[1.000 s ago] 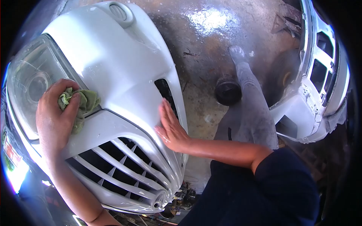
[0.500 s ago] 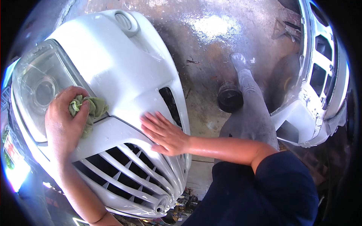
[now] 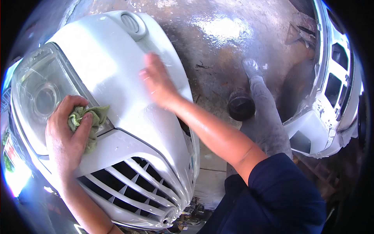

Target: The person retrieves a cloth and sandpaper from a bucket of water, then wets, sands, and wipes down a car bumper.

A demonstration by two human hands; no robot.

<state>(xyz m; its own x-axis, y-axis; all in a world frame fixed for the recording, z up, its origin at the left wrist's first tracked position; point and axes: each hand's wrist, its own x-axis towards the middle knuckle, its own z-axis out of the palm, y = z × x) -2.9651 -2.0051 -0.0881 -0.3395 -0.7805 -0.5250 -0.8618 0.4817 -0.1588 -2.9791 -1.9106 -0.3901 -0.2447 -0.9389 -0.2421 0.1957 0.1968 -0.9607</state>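
A white car front with a bumper [image 3: 113, 74] fills the left half of the view. My left hand [image 3: 68, 130] grips a crumpled green cloth [image 3: 91, 121] beside the headlight [image 3: 44, 93], over its lower edge. Below lies the slatted grille [image 3: 132, 187]. My right hand [image 3: 157, 82] is over the bumper's smooth surface, below the round fog lamp [image 3: 130, 23]. Its fingers are blurred but look apart, with nothing held. Whether the palm touches the paint cannot be made out.
A second white bumper frame [image 3: 319, 113] with openings stands at the right. A dark round container [image 3: 241, 106] is on the concrete floor [image 3: 210, 58], beside my outstretched leg [image 3: 265, 105] in greyish trousers. Small clutter lies beneath the grille.
My right hand has moved from beside the bumper's dark slot, across the paint near the grille, then up toward the fog lamp. My left hand has kept the cloth and shifted slightly in view.
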